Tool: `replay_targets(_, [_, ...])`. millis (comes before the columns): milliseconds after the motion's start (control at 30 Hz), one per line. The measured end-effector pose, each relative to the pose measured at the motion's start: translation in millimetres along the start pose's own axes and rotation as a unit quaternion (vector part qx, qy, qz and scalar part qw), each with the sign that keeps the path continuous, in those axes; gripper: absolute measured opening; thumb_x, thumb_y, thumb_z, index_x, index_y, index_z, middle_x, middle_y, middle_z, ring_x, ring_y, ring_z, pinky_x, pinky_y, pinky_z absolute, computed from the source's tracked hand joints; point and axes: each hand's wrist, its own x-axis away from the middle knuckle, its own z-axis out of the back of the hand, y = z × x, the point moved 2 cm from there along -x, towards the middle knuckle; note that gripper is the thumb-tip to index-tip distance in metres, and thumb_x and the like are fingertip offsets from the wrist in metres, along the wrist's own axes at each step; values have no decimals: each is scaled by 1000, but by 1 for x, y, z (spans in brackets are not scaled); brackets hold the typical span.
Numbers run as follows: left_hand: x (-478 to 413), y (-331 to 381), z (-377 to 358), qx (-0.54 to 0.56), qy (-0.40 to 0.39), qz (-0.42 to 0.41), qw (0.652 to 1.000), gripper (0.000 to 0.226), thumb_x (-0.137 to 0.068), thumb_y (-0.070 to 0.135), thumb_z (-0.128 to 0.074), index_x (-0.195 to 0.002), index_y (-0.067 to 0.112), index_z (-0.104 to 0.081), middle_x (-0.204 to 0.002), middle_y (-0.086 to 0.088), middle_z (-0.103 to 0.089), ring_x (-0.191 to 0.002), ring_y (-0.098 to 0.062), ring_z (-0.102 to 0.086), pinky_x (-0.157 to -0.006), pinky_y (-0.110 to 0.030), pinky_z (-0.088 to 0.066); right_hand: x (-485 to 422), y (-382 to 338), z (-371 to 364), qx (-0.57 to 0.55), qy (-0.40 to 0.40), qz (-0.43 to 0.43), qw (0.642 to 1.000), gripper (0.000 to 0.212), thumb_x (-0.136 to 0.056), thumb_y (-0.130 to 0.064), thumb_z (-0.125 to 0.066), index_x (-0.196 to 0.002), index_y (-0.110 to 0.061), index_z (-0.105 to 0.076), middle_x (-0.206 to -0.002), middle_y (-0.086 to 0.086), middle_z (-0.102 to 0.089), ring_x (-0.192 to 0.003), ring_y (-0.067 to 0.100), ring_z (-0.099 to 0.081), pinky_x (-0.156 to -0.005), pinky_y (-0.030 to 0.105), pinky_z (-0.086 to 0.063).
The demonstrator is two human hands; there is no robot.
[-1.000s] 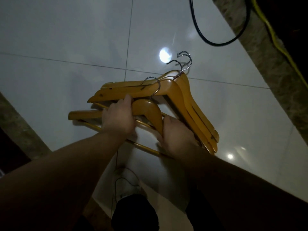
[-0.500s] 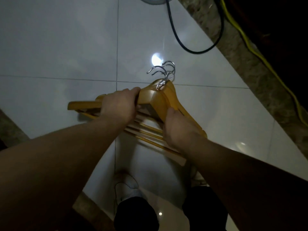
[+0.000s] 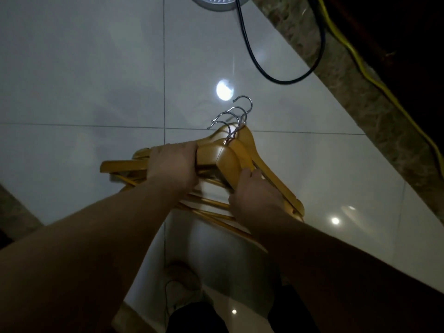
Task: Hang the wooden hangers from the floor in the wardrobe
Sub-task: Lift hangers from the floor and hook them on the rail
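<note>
Both grips closed: left hand, right hand clasp smooth wooden hangers, curved metal hooks bunched.

Stack of honey-coloured wooden hangers with curved silver metal hooks, bunched together. Hooks fan away from the camera; lower bars splay toward it. Stack is above white tile, held off it.

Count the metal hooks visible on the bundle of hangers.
3 hooks show, fanned together at the top of the hangers: the farthest, the middle, the nearest. More hangers may sit hidden in the stack under the hands.
</note>
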Motion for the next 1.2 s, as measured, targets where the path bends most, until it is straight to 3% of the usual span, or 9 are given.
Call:
replay_targets(167, [0,-5,-14,29,-40,13,999,33,-82,32,-65,-112,26,-52,-98,0,-66,-94,-27,-63,-92,-45,-44,-14,2,-4,29,-28,-1,999,70,-92,-35,-64,-146,-13,-27,-135,14,-52,-122,33,-53,-98,48,-47])
replay_targets(300, [6,-3,-11,76,-51,-1,996,49,-78,35,-73,-117,21,-46,-98,-2,-64,-91,-27,-64,-76,-39,-49,-19,5,-3,30,-7,9,999,63,-90,-29,-66,-141,-14,-31,-124,12,-57,-114,32,-58,-95,45,-49])
replay_targets(400, [7,-2,-12,58,-42,-5,997,56,-77,37,-73,-120,19,-44,-100,-4,-64,-92,-28,-64,-78,-41,-50,-20,6,-3,27,-9,11,1000,60,-91,-28,-66,-140,-13,-33,-122,11,-58,-111,31,-60,-92,42,-49])
replay_targets(567, [9,-5,-11,53,-20,-26,998,41,-78,41,-69,-101,22,-40,-103,-6,-63,-91,-29,-63,-71,-36,-45,-18,10,-3,32,2,38,999,52,-93,-28,-62,-136,-11,-37,-117,12,-60,-103,31,-63,-86,41,-51])
replay_targets(800, [22,0,4,67,-51,-61,995,57,-81,37,-71,-124,18,-40,-117,-9,-54,-102,-31,-58,-75,-38,-47,5,20,11,8,11,50,999,42,-98,-28,-53,-133,-10,-38,-126,15,-56,-112,35,-60,-95,44,-51])
replay_targets(967, [38,2,26,75,-58,-35,995,55,-80,31,-71,-123,22,-39,-104,-7,-64,-91,-29,-62,-68,-35,-43,33,20,27,-2,26,71,997,41,-99,-33,-52,-131,-11,-39,-124,13,-55,-109,32,-59,-86,36,-48])
replay_targets(1100, [58,4,60,78,-49,-22,995,56,-78,33,-70,-126,23,-43,-106,-7,-65,-99,-31,-62,-73,-35,-46,62,20,48,-19,38,88,995,49,-97,-33,-53,-138,-11,-36,-127,12,-52,-109,30,-57,-87,35,-45])
replay_targets(1200, [73,2,93,90,-36,-30,995,48,-77,35,-69,-117,23,-44,-95,-4,-62,-95,-31,-61,-70,-33,-43,85,20,73,-43,48,81,995,43,-95,-40,-55,-128,-14,-46,-118,9,-51,-106,29,-56,-88,38,-48])
